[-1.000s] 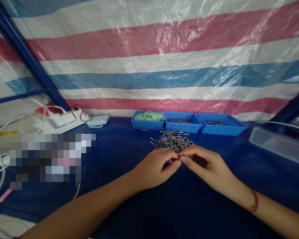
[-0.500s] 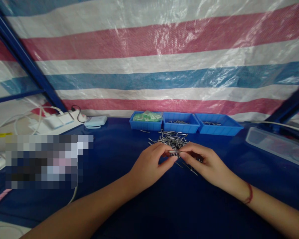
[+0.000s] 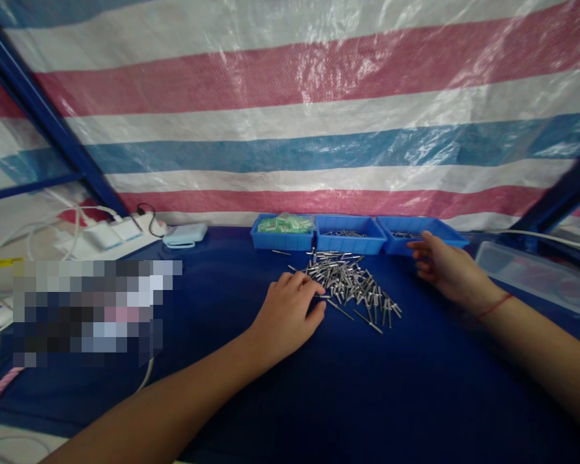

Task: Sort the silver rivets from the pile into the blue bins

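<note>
A loose pile of thin metal blind rivets [image 3: 350,277] lies on the blue tabletop. My left hand [image 3: 290,309] rests at the pile's left edge, thumb and forefinger apart. One rivet [image 3: 322,296] lies by its forefinger, partly hidden. My right hand [image 3: 449,267] is raised in front of the right blue bin [image 3: 391,245], its fingers loosely curled and slightly apart. I see nothing in it, though the palm side is partly hidden. A few rivets [image 3: 403,234] show inside that bin.
The middle blue bin [image 3: 350,245] holds more rivets; the left blue bin [image 3: 283,241] holds green-and-clear packets. A clear plastic tray [image 3: 536,277] lies at right. At left are a power strip [image 3: 120,235] with cables, a light-blue case [image 3: 186,235] and a blurred-out area.
My hands have parted from a rivet held between them over the pile. The right hand has moved right to the right bin; the left has drawn back slightly and its fingers have spread.
</note>
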Tool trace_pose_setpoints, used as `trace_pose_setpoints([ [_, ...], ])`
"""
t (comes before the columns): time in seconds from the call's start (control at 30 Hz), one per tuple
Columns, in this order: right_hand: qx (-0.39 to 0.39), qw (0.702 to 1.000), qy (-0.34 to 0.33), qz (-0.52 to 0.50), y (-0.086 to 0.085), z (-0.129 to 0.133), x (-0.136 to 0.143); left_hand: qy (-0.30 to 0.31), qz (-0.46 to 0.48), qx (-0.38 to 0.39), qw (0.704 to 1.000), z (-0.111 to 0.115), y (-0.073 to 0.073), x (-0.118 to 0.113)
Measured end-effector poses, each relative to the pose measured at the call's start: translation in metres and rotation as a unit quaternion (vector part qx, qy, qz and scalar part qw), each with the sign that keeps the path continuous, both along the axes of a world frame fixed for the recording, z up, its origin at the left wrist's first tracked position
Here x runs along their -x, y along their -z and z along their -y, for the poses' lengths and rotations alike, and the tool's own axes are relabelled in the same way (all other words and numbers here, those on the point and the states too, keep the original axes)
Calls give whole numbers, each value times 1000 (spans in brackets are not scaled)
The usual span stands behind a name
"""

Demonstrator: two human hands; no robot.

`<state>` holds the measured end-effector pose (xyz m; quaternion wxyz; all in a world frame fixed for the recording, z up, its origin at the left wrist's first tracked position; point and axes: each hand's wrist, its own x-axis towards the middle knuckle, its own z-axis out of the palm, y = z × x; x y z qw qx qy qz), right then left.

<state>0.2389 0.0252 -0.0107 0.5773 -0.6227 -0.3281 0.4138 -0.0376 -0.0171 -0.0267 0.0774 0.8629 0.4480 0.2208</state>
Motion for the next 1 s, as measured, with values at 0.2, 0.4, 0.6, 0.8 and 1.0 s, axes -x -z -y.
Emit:
trace_pose_setpoints([
  [0.2, -10, 994, -101, 31, 6, 16, 33, 18, -47, -18, 999, -3, -1, 4],
  [0.4, -130, 900, -254, 331, 6, 42, 63, 40, -20, -41, 998, -3, -5, 2],
  [0.6, -224, 815, -320, 428, 7, 65, 81, 76, 80, -25, 994, 0, -8, 0],
  [0.8, -247, 811, -316, 427, 10, 65, 81, 109, 193, 9, 975, -1, -7, -2],
  [1.0, -225, 819, -334, 409, 13, 66, 83, 114, 233, 50, 964, 1, -8, -4],
])
